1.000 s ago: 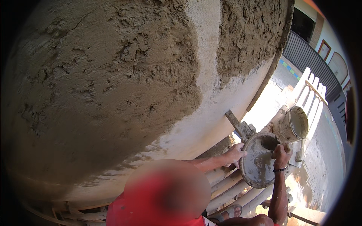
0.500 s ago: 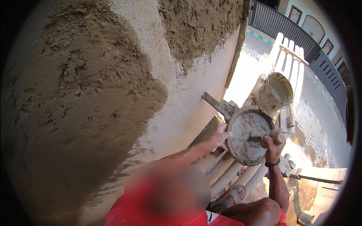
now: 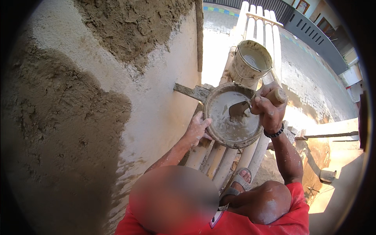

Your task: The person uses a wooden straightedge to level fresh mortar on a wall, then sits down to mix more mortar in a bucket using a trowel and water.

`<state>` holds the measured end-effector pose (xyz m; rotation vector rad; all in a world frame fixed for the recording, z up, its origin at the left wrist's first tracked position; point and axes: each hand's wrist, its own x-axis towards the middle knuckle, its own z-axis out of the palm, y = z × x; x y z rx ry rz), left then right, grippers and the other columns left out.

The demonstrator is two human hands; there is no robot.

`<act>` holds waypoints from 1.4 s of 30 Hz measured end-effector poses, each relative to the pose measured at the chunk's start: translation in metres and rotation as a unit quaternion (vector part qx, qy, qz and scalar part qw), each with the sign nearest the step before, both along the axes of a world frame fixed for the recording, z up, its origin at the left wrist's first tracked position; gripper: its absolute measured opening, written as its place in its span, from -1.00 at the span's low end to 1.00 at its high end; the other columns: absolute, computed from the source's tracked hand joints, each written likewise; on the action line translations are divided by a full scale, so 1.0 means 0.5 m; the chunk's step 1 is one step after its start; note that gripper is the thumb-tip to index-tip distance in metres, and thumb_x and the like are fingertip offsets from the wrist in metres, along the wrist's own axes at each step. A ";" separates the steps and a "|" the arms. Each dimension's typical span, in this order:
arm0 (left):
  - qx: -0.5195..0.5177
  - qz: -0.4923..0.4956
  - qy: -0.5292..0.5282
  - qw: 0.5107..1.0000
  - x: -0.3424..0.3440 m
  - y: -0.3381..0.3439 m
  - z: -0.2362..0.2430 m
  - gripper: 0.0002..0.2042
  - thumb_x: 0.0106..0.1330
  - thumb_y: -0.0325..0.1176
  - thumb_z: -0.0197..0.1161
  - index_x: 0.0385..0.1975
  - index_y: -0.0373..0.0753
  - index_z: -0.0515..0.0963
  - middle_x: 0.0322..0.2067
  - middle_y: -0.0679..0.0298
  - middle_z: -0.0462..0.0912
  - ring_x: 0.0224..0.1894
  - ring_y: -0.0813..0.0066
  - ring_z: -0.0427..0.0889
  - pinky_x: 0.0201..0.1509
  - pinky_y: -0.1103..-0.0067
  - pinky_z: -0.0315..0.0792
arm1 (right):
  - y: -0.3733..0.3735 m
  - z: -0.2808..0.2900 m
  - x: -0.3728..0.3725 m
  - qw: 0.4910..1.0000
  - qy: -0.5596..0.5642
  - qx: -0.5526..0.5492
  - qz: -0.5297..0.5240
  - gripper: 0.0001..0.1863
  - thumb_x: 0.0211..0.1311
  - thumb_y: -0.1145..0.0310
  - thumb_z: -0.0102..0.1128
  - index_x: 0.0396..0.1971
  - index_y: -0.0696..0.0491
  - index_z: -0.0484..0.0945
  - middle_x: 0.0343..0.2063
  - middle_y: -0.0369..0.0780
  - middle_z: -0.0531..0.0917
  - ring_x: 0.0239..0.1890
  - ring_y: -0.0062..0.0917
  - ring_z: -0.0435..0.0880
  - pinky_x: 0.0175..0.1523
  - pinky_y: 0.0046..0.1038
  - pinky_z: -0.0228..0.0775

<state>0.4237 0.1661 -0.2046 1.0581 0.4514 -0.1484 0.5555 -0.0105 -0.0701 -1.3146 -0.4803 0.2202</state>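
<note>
My left hand is closed on the near left side of a round tub, thumb at its rim. Grey, runny mortar lies in the tub. Over the tub's right edge, my right hand is wrapped round the thick wooden handle of a trowel. The trowel's metal blade is tilted in the mortar, its lower end sunk out of sight. Just beyond the tub stands a mortar-smeared bucket with greyish liquid inside.
Long round poles form a platform beneath the tub and bucket. To the left rises a wall partly covered in rough brown mortar. A dirty board juts between wall and tub. My sandalled foot rests on the poles.
The view has shifted, so the tub appears farther left and up. My right hand has moved the trowel toward the tub's far side, and more of its blade shows. My left hand keeps its hold.
</note>
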 end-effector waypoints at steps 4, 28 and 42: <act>-0.015 -0.005 -0.011 1.000 0.002 -0.001 0.009 -0.75 0.34 -0.42 -0.02 -0.04 -0.33 0.23 -0.27 0.12 0.53 -0.40 0.40 0.64 -0.53 0.55 0.63 | 0.037 -0.006 0.046 0.996 -0.091 0.012 -0.020 -0.80 -0.07 0.44 0.29 -0.53 0.10 0.41 -0.61 -0.32 0.47 -0.60 -0.70 0.43 -0.49 -0.63 0.29; -0.025 0.004 -0.010 1.000 -0.003 0.003 -0.012 -0.73 0.32 -0.41 0.00 -0.03 -0.33 0.25 -0.23 0.12 0.54 -0.36 0.39 0.65 -0.49 0.51 0.65 | -0.013 -0.029 -0.016 0.995 0.065 -0.033 -0.070 -0.86 -0.10 0.49 0.17 -0.66 0.07 0.37 -0.71 -0.32 0.46 -0.67 -0.67 0.42 -0.54 -0.62 0.27; -0.010 -0.015 -0.018 1.000 0.013 -0.002 0.006 -0.74 0.34 -0.41 -0.01 -0.03 -0.32 0.24 -0.21 0.13 0.53 -0.34 0.41 0.64 -0.49 0.52 0.64 | -0.025 -0.152 -0.003 0.975 -0.020 -0.220 -0.019 -0.83 -0.14 0.48 0.22 -0.59 0.10 0.36 -0.62 -0.34 0.41 -0.52 -0.67 0.37 -0.36 -0.55 0.29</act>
